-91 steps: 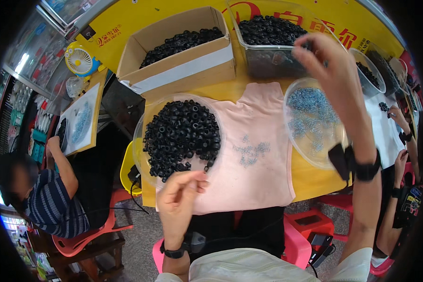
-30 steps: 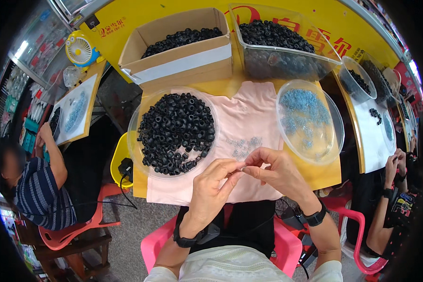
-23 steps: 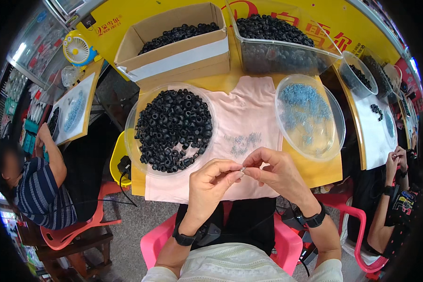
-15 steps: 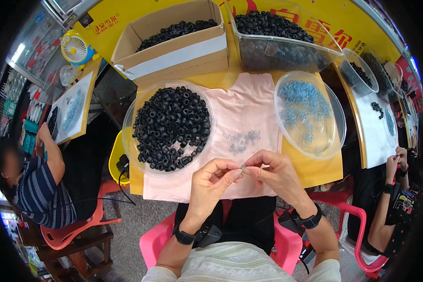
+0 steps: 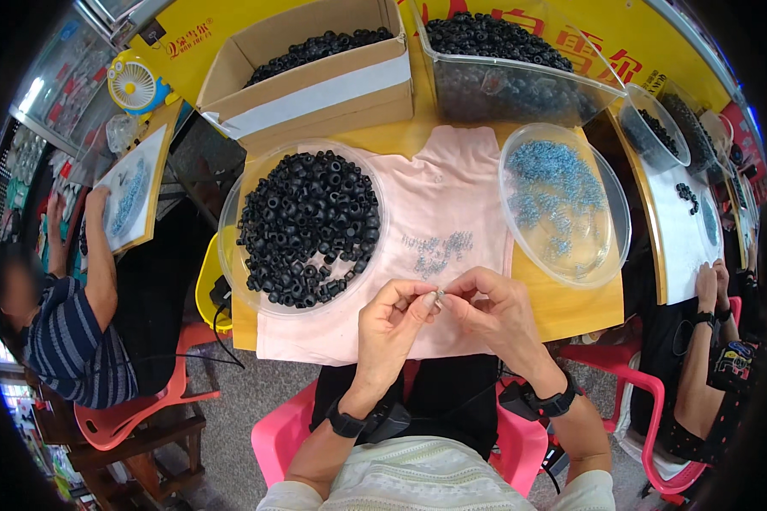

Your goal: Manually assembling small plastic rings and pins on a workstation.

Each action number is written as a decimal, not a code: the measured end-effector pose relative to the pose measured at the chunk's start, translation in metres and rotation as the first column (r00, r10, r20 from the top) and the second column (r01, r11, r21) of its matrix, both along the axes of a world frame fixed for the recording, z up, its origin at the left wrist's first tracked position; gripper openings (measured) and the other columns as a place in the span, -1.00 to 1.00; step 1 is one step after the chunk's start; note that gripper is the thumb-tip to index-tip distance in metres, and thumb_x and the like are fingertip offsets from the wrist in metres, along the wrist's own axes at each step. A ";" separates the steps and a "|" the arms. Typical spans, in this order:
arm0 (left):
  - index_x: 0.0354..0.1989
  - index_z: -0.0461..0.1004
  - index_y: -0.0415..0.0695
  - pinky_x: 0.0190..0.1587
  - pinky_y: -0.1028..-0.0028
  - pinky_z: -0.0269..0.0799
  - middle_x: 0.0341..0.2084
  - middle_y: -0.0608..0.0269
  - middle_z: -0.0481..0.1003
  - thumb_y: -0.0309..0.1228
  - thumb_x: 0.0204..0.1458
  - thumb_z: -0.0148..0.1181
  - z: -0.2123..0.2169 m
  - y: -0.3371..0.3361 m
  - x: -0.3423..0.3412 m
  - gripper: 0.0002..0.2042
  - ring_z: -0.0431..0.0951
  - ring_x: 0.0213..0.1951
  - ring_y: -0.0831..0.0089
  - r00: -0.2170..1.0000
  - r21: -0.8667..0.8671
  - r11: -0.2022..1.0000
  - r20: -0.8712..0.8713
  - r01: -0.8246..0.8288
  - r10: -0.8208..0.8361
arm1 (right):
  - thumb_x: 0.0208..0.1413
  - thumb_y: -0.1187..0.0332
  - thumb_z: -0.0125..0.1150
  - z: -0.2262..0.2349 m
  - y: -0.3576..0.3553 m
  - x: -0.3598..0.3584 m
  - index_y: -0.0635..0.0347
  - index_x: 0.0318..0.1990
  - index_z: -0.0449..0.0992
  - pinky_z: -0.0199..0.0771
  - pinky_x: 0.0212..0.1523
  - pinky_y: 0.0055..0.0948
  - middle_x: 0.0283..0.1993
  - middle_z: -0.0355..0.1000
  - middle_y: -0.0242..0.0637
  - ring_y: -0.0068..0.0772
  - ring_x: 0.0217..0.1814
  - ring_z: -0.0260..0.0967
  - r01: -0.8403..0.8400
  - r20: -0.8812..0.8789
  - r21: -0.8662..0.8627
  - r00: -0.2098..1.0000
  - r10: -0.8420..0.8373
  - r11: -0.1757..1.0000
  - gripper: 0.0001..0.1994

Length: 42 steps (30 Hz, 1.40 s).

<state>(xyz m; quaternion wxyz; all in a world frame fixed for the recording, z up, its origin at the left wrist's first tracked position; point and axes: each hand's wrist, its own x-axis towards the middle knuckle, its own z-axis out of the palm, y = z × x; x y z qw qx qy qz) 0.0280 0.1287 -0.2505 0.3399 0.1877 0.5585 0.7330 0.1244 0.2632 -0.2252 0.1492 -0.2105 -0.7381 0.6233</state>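
My left hand (image 5: 389,325) and my right hand (image 5: 498,310) meet over the near part of a pale pink cloth (image 5: 405,200), thumbs and forefingers pinched together. Between the fingertips is a tiny pale, shiny piece (image 5: 440,295), mostly covered and too small to name. Just beyond my hands, several small greyish-blue pieces (image 5: 437,251) lie scattered on the cloth. To the left, a round clear tray (image 5: 227,247) holds a heap of small hollow black plastic pieces (image 5: 311,217). On the right, another round clear tray (image 5: 601,271) holds tiny light-blue translucent pieces (image 5: 554,183).
A cardboard box (image 5: 324,94) and a clear plastic bin (image 5: 507,98), both filled with black pieces, line the table's back. A person in a striped shirt (image 5: 81,345) sits at a table on the left; another person's hands (image 5: 712,285) show at the right table.
My hands keep the same pinch, with small finger shifts and a slight move of the left hand to the right. The left person's arm has reached forward; the right person's hands have dropped slightly.
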 end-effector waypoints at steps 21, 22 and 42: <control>-0.16 0.47 -0.28 -0.21 0.61 0.45 -0.35 0.23 0.54 -0.54 0.16 0.14 -0.001 0.004 0.005 -0.88 0.52 -0.33 0.60 0.991 -0.003 0.991 -0.003 -0.133 0.133 | 0.12 0.51 0.20 0.004 -0.003 0.000 0.36 -0.23 0.51 0.44 -0.46 -0.64 -0.41 0.48 -0.37 -0.69 -0.47 0.37 0.043 0.110 -0.088 0.993 -0.033 0.995 -0.90; -0.16 0.47 -0.28 -0.21 0.62 0.45 -0.35 0.23 0.54 -0.54 0.16 0.15 -0.001 0.003 0.004 -0.88 0.52 -0.33 0.60 0.992 -0.001 0.992 0.006 -0.124 0.124 | 0.12 0.51 0.20 0.007 -0.005 -0.001 0.36 -0.23 0.51 0.44 -0.46 -0.64 -0.41 0.48 -0.37 -0.69 -0.47 0.37 0.041 0.109 -0.086 0.994 -0.031 0.995 -0.90; -0.11 0.49 -0.30 -0.27 0.63 0.41 -0.36 0.25 0.55 -0.50 0.15 0.18 0.001 0.001 -0.003 -0.82 0.52 -0.35 0.60 0.998 -0.010 0.999 -0.046 -0.039 0.039 | -0.02 0.58 0.24 0.002 -0.011 -0.005 0.26 -0.25 0.49 0.43 -0.41 -0.35 -0.37 0.40 -0.16 -0.14 -0.38 0.44 0.018 -0.111 0.550 0.993 0.051 0.835 -0.84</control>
